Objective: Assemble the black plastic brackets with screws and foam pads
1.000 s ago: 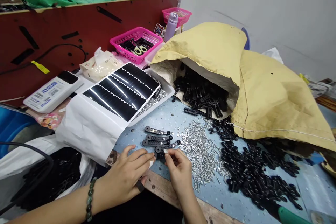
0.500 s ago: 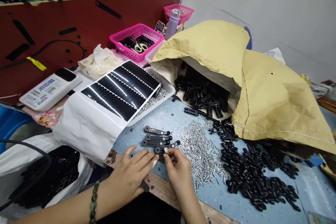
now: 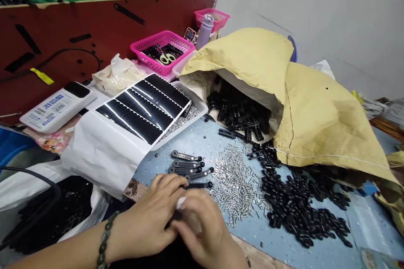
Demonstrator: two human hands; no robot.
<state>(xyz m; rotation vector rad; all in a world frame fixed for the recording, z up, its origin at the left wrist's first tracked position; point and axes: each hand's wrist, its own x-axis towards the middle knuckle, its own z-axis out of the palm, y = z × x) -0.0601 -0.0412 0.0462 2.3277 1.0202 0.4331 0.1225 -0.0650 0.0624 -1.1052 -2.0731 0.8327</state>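
Observation:
At the table's front edge my left hand (image 3: 151, 214), with a dark bead bracelet on its wrist, is closed around a black plastic part (image 3: 177, 215), mostly hidden by fingers. My right hand (image 3: 210, 231) meets it from the right, its thumb and a finger with a white wrap closing on the same part. Just beyond my left fingertips a black arm-shaped piece (image 3: 202, 185) lies on the table. Several similar black arms (image 3: 186, 156) with round ends lie behind it in a loose stack. To their right spreads a pile of small silver rivets (image 3: 238, 180).
A heap of black plastic pieces (image 3: 306, 206) covers the right side. Behind it slump yellow paper sacks (image 3: 328, 113), one open with black parts inside. A white tray (image 3: 202, 111) lies partly under a sheet of black stickers (image 3: 145, 107). Farther back is a pink basket (image 3: 158, 67) with scissors.
My right hand has left the black arm on the table and moved left and toward me, to my left hand. That arm now lies free in front of the others.

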